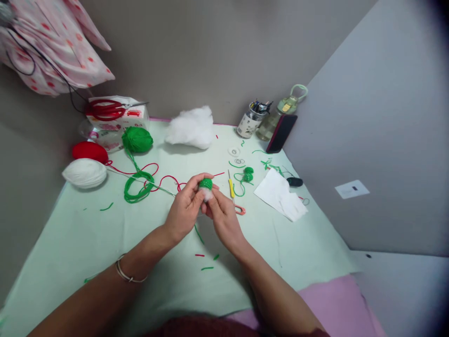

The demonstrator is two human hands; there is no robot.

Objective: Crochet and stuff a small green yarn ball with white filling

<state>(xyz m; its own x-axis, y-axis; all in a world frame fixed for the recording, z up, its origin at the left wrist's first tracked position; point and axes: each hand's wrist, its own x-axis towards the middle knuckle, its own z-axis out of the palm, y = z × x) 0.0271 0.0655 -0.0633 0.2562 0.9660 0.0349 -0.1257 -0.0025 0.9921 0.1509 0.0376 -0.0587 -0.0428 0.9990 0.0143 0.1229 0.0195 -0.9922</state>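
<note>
We hold a small green crocheted piece [206,183] at the fingertips of both hands. The left hand [184,210] has thumb and fingers closed round its left side. The right hand [222,217] pinches its lower edge, where a tuft of white stuffing [207,194] pokes out. We judge that the filling is being packed in. That calls for a gentle fingertip push against a steady left grip. The yellow crochet hook [231,187] lies just right of the fingers, and the stuffing heap [191,126] well beyond them.
</note>
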